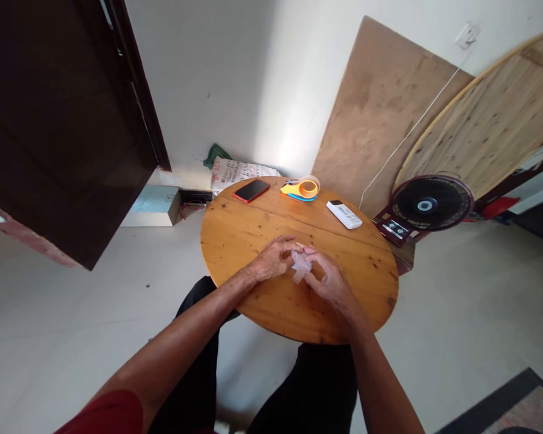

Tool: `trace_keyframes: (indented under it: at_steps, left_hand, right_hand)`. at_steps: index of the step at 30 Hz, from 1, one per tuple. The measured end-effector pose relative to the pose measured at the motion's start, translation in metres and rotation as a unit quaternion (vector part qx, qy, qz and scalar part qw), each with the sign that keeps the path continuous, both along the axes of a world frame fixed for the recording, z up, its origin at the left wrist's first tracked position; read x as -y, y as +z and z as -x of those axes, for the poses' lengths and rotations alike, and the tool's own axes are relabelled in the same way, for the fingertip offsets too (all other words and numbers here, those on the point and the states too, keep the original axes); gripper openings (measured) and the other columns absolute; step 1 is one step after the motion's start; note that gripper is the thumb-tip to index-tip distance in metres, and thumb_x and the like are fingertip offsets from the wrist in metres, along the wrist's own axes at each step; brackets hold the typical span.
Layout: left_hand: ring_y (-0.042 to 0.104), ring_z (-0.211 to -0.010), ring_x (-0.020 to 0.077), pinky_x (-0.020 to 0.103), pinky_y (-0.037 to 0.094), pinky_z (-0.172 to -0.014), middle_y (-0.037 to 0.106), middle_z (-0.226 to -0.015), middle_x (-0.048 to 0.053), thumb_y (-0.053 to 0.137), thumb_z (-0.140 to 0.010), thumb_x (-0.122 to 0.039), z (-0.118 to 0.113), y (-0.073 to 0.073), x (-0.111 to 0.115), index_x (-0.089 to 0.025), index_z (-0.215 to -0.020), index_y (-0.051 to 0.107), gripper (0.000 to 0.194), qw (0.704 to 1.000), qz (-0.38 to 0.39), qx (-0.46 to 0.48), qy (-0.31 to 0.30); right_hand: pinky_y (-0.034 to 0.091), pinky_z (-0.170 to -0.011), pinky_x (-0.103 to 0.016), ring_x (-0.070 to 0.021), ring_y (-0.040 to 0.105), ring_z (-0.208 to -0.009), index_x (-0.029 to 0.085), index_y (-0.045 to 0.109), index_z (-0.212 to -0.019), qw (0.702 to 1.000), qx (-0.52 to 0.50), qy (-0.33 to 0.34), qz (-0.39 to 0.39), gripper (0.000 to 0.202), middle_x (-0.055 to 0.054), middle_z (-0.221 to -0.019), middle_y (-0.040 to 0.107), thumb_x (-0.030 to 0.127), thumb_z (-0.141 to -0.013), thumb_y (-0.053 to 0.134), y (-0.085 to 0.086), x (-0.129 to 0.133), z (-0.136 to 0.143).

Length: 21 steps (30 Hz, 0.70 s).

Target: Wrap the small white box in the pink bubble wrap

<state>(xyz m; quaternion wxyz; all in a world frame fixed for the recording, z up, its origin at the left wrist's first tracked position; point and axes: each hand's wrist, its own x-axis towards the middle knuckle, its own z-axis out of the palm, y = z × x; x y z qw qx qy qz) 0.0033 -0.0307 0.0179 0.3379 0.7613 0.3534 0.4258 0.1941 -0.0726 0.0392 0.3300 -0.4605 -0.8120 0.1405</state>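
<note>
Both of my hands meet over the round wooden table (244, 241), around a small, pale, see-through piece (301, 265) that looks like thin plastic film or clear tape. A flat strip of it sticks out toward me. My left hand (274, 258) has its fingers curled at the left edge of the piece. From the other side, my right hand (332, 282) pinches it between thumb and fingers. The fingers partly cover the piece, so its full shape is hidden.
Along the table's far side are a red-edged phone (251, 190), a yellow and blue tape dispenser (302, 188) and a white remote-like device (344, 214). A round black fan (432, 203) stands to the right. Wooden boards (389, 102) lean on the wall; a dark door (63, 108) is left.
</note>
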Motion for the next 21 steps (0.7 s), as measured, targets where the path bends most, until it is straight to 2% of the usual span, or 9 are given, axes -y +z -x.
trace_keyframes:
  at_steps: [4,7,11,16,18,21]
  left_hand:
    - [0.041,-0.133,0.0232,0.044,0.036,-0.109,0.05,-0.138,0.008,0.06,-0.076,-0.01,0.016,-0.004,0.008,-0.025,-0.122,0.061,0.048,0.997,-0.028,-0.067,-0.024]
    - [0.039,-0.135,0.0239,0.045,0.036,-0.109,0.043,-0.144,0.01,0.06,-0.075,-0.009,0.016,-0.012,0.008,-0.026,-0.126,0.056,0.054,0.994,-0.059,-0.093,-0.02]
    - [0.044,-0.131,0.0204,0.04,0.039,-0.107,0.053,-0.133,0.009,0.052,-0.074,-0.001,0.004,-0.015,0.005,-0.023,-0.12,0.058,0.051,0.994,-0.086,-0.062,-0.02]
    - [0.058,-0.109,0.0171,0.033,0.046,-0.096,0.061,-0.115,0.008,0.052,-0.071,-0.002,-0.003,-0.01,0.004,-0.019,-0.11,0.062,0.043,0.997,-0.079,0.009,-0.021]
    - [0.06,-0.102,0.0169,0.03,0.048,-0.091,0.062,-0.109,0.007,0.056,-0.072,-0.008,-0.002,-0.007,0.006,-0.018,-0.107,0.064,0.038,0.998,-0.056,0.01,-0.004]
    - [0.062,-0.082,0.0155,0.026,0.049,-0.076,0.066,-0.09,0.002,0.057,-0.077,-0.025,-0.003,0.003,0.007,-0.018,-0.1,0.068,0.026,0.998,0.04,-0.033,0.028]
  right_hand:
    - [0.043,-0.099,-0.044,-0.024,0.054,-0.119,0.025,0.054,-0.101,1.0,0.013,0.004,-0.025,0.029,-0.008,-0.126,0.06,0.017,-0.074,0.059,-0.007,-0.002,-0.001]
    - [0.043,-0.1,-0.043,-0.0235,0.053,-0.12,0.025,0.054,-0.101,0.999,0.03,0.012,-0.042,0.027,-0.008,-0.126,0.06,0.015,-0.075,0.056,-0.011,-0.005,-0.002]
    - [0.043,-0.099,-0.042,-0.0229,0.054,-0.119,0.026,0.055,-0.099,0.999,0.029,0.005,-0.044,0.025,-0.008,-0.126,0.06,0.015,-0.077,0.054,-0.012,-0.007,-0.001]
    - [0.044,-0.098,-0.041,-0.023,0.057,-0.114,0.026,0.059,-0.095,0.999,-0.02,0.0,-0.026,0.017,-0.007,-0.124,0.061,0.019,-0.081,0.053,-0.009,-0.006,0.001]
    - [0.045,-0.095,-0.039,-0.023,0.058,-0.111,0.026,0.059,-0.092,0.998,-0.054,-0.005,0.016,0.012,-0.006,-0.123,0.062,0.024,-0.082,0.054,-0.005,-0.005,0.0]
    - [0.049,-0.084,-0.034,-0.0212,0.063,-0.095,0.024,0.061,-0.093,0.986,-0.119,-0.012,0.119,0.015,-0.003,-0.109,0.067,0.032,-0.083,0.054,0.004,-0.007,-0.001]
